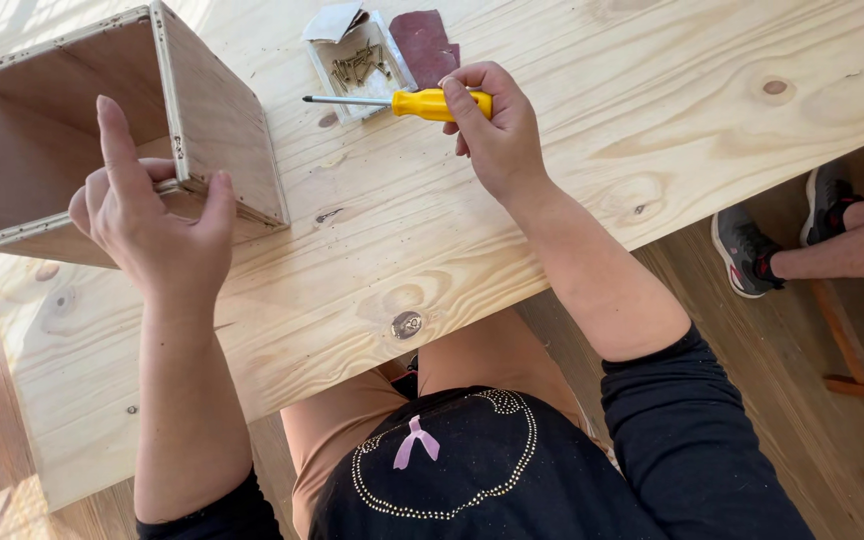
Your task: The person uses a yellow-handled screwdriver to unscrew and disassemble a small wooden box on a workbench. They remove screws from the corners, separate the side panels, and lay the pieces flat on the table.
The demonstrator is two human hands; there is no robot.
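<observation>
Nearest the camera, at the bottom of the frame, is the person's own dark top with a ring of small studs and a pink bow, above tan-clothed legs. From there two bare forearms reach up onto a pale pine tabletop.

The left hand sits at the lower right corner of an open plywood box in the upper left of the frame. Its thumb and curled fingers pinch the box's near wall, while the index finger stands straight up, free of the wood. The box lies on its side, with its open mouth turned up toward the camera and somewhat to the left.

The right hand is closed around the yellow handle of a screwdriver at upper centre. The tool lies nearly level across the frame, its long axis running left to right, with the metal shaft pointing left toward the box and the tip just short of it. Just above the shaft sits a small open carton of screws, with a dark red sheet of sandpaper beside it.

As I judge it, this is the moment of steadying the box with the tool in hand; driving a screw would need the tip swung down and left onto the box's wall.

At the right edge, another person's shoes rest on the wooden floor.
</observation>
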